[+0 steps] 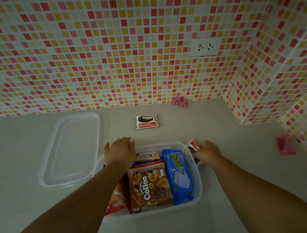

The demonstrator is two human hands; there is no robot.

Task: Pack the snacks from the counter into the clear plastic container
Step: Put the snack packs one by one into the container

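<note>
The clear plastic container (197, 195) sits on the grey counter in front of me, holding a brown Collon box (150, 189), a blue biscuit pack (179, 176), an orange bag (116, 197) and Oreo packs (146, 157). My left hand (119, 151) hovers flat over the container's far left corner, fingers straight. My right hand (207, 151) grips a Choco Pie packet (194, 146) at the container's far right rim. A second Choco Pie (146, 121) lies farther back on the counter.
The container's clear lid (71, 149) lies to the left. Two pink candy packets rest on the counter, one (180, 101) against the back wall, the other (285, 144) by the right tiled wall. A white socket (205, 47) is on the wall.
</note>
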